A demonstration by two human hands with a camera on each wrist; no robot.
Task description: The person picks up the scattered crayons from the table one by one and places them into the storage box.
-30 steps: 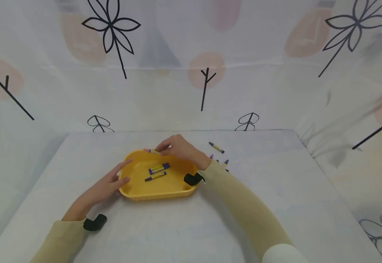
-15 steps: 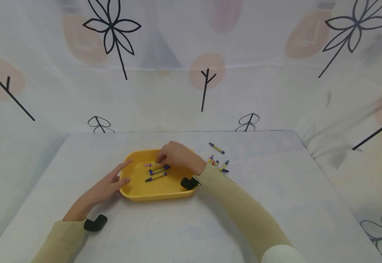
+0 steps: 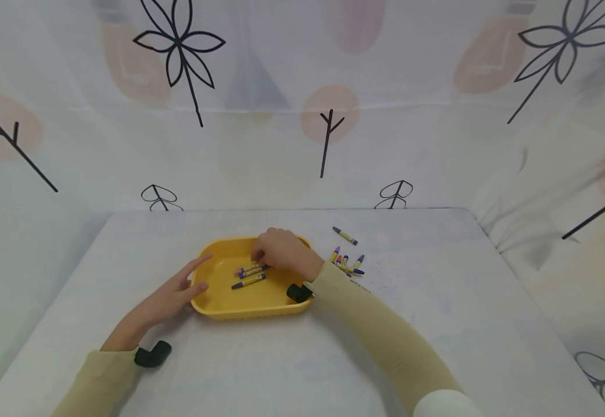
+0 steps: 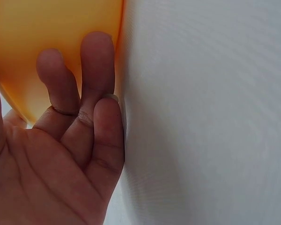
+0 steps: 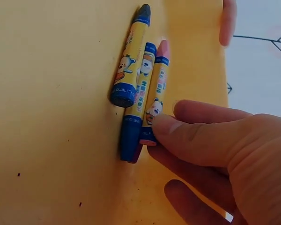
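Observation:
A shallow yellow tray (image 3: 219,298) stands on the table, and my left hand (image 3: 169,295) holds its left side. Thumb and index finger reach over the rim; the other fingers (image 4: 97,61) lie against the outer wall. Inside the tray, my right hand (image 3: 283,252) pinches the lower end of a pink crayon (image 5: 160,89) between thumb and fingers. This crayon lies beside a blue crayon (image 5: 130,133), which partly hides a dark red one (image 5: 137,154). Nearer the front of the tray is a dark grey-blue crayon (image 3: 248,282). In the head view, my right hand covers part of the crayons.
Several more crayons lie in a loose pile (image 3: 351,266) on the white table, right of the tray. A single dark-tipped crayon (image 3: 345,236) rests farther back. A patterned cloth wall (image 3: 260,156) rises behind the table.
My right hand has come down from the tray's back rim into the tray with the pink crayon, laying it alongside the others. The left hand has stayed on the tray.

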